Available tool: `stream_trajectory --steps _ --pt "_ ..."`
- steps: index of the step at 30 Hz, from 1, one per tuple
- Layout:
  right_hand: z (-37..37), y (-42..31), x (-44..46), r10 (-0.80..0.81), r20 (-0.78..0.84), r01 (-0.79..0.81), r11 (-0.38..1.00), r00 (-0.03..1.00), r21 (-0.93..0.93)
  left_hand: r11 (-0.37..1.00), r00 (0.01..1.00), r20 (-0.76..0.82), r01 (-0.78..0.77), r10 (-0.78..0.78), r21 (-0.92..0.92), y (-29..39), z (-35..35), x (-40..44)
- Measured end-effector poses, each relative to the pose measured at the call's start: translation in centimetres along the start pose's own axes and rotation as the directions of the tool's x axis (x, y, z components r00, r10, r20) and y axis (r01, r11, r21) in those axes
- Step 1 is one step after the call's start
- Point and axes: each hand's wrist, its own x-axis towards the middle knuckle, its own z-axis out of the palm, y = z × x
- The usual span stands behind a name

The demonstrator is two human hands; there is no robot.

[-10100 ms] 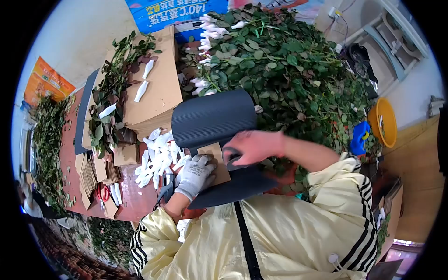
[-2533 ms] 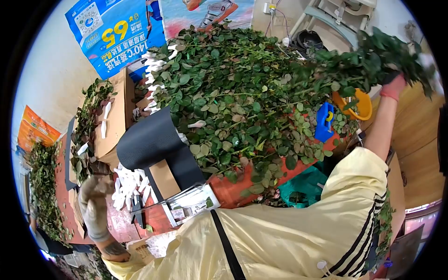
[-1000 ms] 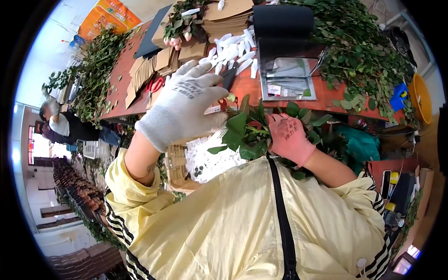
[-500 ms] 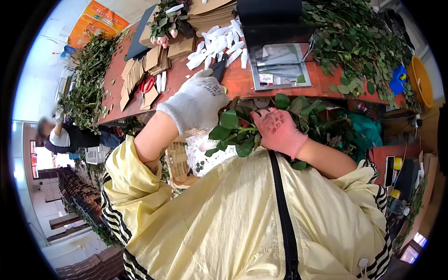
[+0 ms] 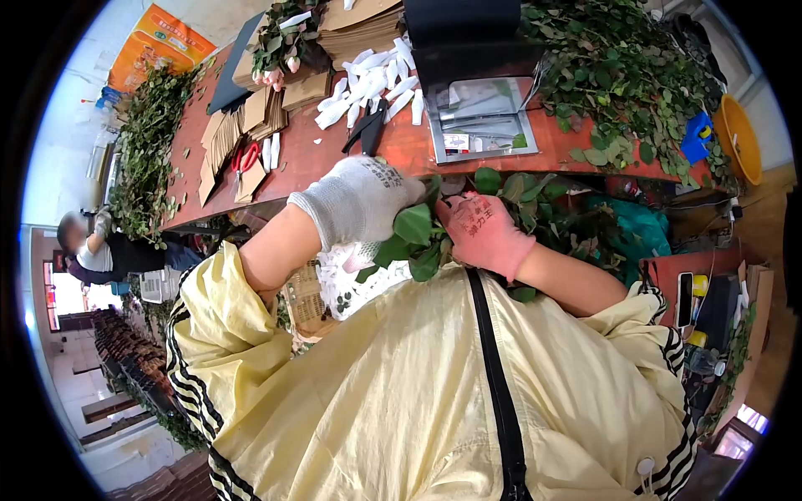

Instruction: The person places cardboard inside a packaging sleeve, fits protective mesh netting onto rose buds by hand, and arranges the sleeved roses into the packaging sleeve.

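My right hand (image 5: pixel 482 231), in a pink glove, is closed around a bunch of leafy stems (image 5: pixel 535 200) at the table's front edge. My left hand (image 5: pixel 365 199), in a white glove, is at the left end of the bunch, against the leaves (image 5: pixel 413 225); its fingertips are hidden, so what it grips cannot be made out. Below it is a wicker basket (image 5: pixel 302 302) with white sleeves (image 5: pixel 343 285). Black-handled cutters (image 5: pixel 368 129) lie on the red table (image 5: pixel 311 155) just beyond the left hand.
White sleeves (image 5: pixel 372 79), cardboard pieces (image 5: pixel 220 144) and red scissors (image 5: pixel 246 161) lie on the table. A clear-covered tray (image 5: pixel 484 125) stands near its front edge. Leafy stems (image 5: pixel 618 71) are heaped at the right by an orange basin (image 5: pixel 738 140). Another person (image 5: pixel 109 250) is at far left.
The leafy bunch has come from the right to my front, held in my right hand. My left hand has lowered from above the table to the leaves. The view has turned down.
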Motion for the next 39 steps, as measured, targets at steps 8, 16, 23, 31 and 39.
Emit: stream_trajectory --steps 8,16,23,31,39 --pt "-0.9 -0.5 -0.5 -0.196 0.021 0.196 0.980 0.980 0.037 0.977 0.972 0.104 -0.211 0.210 -0.003 0.4 -0.5 -0.2" --pt "-4.6 -0.6 -1.1 -0.317 -0.184 0.324 0.946 0.931 0.012 0.502 0.806 0.110 -0.248 0.581 -0.829 -2.1 -1.9 -0.6" --pt "-9.3 1.8 -1.4 -0.532 -0.293 0.570 0.487 0.795 0.662 0.314 0.702 0.041 -0.265 0.711 -0.912 -1.8 -5.9 -0.8" --pt "-9.5 2.9 -0.9 -0.267 -0.519 0.566 0.574 0.812 0.592 0.278 0.737 -0.674 -0.637 -0.054 -0.719 -0.9 3.4 3.2" --pt "-9.2 3.2 -2.6 0.239 -0.592 0.183 0.806 0.770 0.563 0.431 0.701 -0.669 -0.539 -0.247 -0.724 1.7 10.1 6.3"
